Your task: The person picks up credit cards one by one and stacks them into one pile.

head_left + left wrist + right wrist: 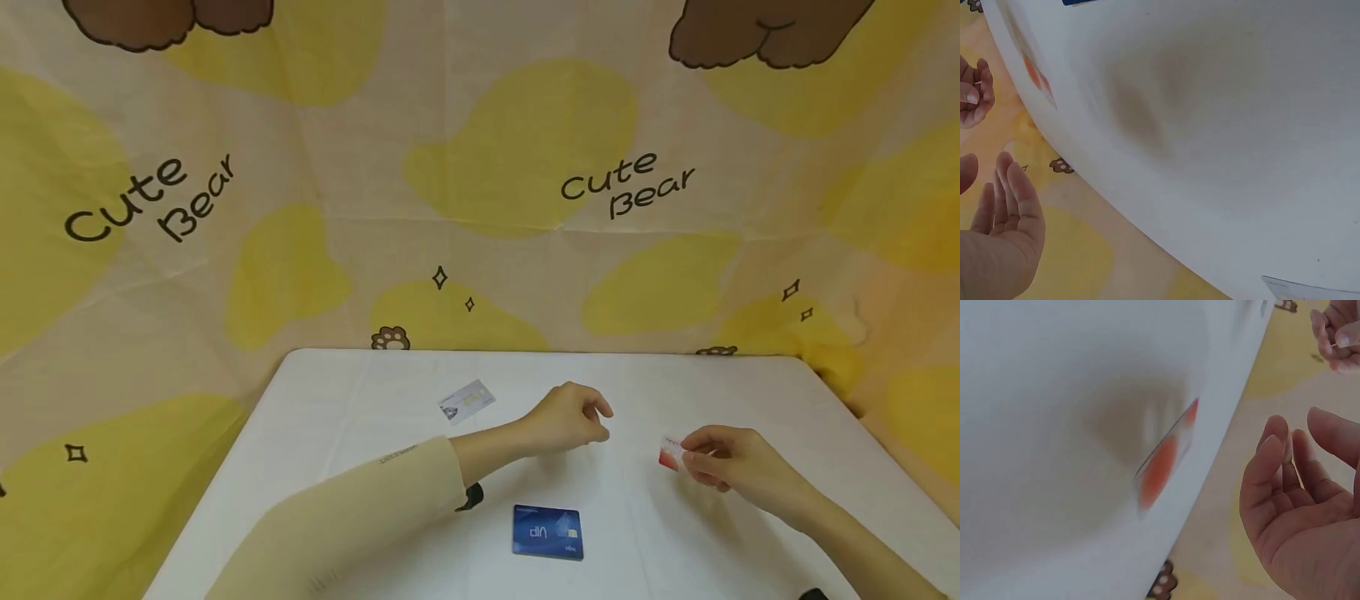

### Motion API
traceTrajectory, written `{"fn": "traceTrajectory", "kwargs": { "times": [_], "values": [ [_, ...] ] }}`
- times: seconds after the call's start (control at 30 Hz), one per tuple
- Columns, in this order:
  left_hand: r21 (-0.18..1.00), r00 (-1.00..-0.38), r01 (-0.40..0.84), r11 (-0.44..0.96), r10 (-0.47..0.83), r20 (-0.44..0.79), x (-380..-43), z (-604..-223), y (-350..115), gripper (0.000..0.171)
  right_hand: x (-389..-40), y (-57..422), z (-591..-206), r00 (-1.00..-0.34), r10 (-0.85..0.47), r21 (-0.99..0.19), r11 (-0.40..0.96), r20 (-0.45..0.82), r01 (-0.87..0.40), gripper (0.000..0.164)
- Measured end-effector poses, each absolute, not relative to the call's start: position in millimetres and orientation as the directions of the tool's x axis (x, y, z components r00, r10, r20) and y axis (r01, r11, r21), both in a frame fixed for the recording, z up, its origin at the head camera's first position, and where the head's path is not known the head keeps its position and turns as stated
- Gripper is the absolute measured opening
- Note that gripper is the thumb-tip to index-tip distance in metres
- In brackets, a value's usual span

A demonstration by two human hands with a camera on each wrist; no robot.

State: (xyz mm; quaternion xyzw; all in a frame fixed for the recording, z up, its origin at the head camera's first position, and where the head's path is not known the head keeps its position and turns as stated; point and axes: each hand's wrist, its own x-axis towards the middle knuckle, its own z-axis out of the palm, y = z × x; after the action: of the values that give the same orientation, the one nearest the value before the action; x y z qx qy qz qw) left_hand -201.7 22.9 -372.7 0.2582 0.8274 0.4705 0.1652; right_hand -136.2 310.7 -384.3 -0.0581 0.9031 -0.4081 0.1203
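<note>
In the head view my left hand (566,418) is above the middle of the white table, fingers loosely bent, with nothing in it. The left wrist view shows the same hand (1007,234) with thumb and fingers apart. At the right, my right hand (738,462) is beside a red and white card (670,453), which overlaps its fingertips in the head view. In the right wrist view that card (1163,462) is blurred and tilted close over the table, apart from the right hand (1300,512), whose thumb and fingers are spread.
A blue VIP card (547,532) lies on the table in front, below the left forearm in the head view. Farther back lies a silvery white card (467,402). The white table (360,375) meets a yellow-patterned cloth (517,150) at its back edge.
</note>
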Motion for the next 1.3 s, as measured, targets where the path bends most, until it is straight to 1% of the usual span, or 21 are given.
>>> {"fn": "traceTrajectory", "kwargs": {
  "times": [0.1,0.37,0.6,0.73,0.9,1.1,1.3],
  "values": [
    [0.854,-0.814,0.299,0.426,0.581,-0.004,-208.4,-374.0,32.4,0.019,-138.8,327.4,-388.9,-0.971,-0.167,-0.724,0.69,-0.171,0.008,0.035],
    [0.872,-0.814,0.286,0.398,0.581,0.002,-219.7,-377.9,54.5,0.021,-147.5,365.3,-404.7,-0.976,-0.127,-0.706,0.707,-0.179,0.038,0.047],
    [0.868,-0.831,0.268,0.418,0.556,-0.012,-227.4,-390.2,67.8,0.026,-155.9,379.6,-418.1,-0.967,-0.127,-0.685,0.726,-0.219,0.059,0.055],
    [0.868,-0.84,0.242,0.435,0.541,-0.037,-231.0,-400.3,73.7,0.029,-159.6,377.3,-424.4,-0.962,-0.137,-0.639,0.767,-0.237,0.048,0.058],
    [0.865,-0.844,0.21,0.456,0.531,-0.075,-230.1,-403.8,80.2,0.031,-161.6,368.2,-426.1,-0.966,-0.131,-0.595,0.804,-0.224,0.029,0.058],
    [0.849,-0.833,0.209,0.485,0.544,-0.106,-224.5,-400.6,88.4,0.031,-160.2,363.8,-427.7,-0.971,-0.133,-0.597,0.802,-0.201,0.013,0.054],
    [0.836,-0.833,0.198,0.512,0.538,-0.132,-222.4,-402.9,95.1,0.032,-160.8,358.8,-430.1,-0.969,-0.189,-0.605,0.794,-0.157,-0.057,0.046]
  ]
}}
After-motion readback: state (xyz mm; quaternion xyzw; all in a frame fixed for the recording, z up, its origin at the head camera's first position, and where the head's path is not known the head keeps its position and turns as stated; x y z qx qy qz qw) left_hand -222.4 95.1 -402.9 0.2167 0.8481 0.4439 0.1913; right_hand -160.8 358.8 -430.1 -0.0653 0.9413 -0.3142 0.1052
